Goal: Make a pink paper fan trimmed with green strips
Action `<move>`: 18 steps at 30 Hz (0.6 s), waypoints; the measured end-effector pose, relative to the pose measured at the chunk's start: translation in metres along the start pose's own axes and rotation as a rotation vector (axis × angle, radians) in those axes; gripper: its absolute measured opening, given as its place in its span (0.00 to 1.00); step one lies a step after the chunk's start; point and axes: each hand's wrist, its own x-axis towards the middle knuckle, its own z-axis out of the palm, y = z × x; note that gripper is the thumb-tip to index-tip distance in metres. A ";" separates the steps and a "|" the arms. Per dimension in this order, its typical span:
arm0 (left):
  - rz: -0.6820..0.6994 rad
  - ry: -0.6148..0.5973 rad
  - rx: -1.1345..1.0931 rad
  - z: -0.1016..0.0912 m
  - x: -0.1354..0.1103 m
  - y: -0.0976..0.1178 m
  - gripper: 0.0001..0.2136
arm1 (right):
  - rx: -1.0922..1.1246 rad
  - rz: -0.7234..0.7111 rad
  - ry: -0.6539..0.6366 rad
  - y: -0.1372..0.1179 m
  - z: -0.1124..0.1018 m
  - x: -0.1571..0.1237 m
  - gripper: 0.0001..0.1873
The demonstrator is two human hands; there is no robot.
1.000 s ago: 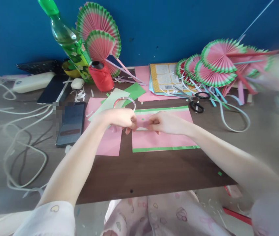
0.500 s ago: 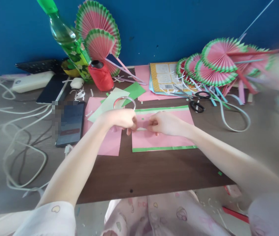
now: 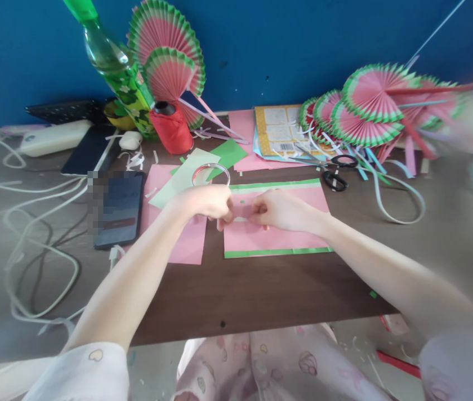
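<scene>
A pink paper sheet with green and white bands along its long edges point(image 3: 295, 239) lies on the table under my right hand point(image 3: 280, 209). That hand is closed in a pinch near the middle of the sheet. My left hand point(image 3: 215, 203) is also closed, its fingertips bent down at the sheet's left edge. Between the two sets of fingertips runs a short whitish strip point(image 3: 240, 219), apparently tape, low over the pink paper. A thin shiny ring point(image 3: 210, 166), perhaps a tape roll, shows just behind my left hand; its lower part is hidden.
Left of the sheet lie another pink sheet point(image 3: 190, 245), a pale green paper point(image 3: 186, 172) and a phone point(image 3: 119, 209). Behind stand a red thread spool point(image 3: 173, 131) and a green bottle point(image 3: 111, 67). Scissors point(image 3: 334, 172) and pleated paper fans point(image 3: 370, 106) are at the right.
My left hand has shifted very slightly to the right and down. My right hand and the papers look the same.
</scene>
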 end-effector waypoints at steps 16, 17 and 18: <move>-0.054 0.052 0.025 0.003 -0.005 0.010 0.08 | -0.038 0.039 0.006 -0.001 0.000 0.001 0.08; -0.058 0.051 0.026 0.003 -0.005 0.010 0.08 | -0.038 0.039 0.008 -0.001 0.001 0.001 0.08; -0.064 0.051 0.026 0.002 -0.005 0.011 0.08 | -0.038 0.036 0.010 -0.001 0.001 0.001 0.08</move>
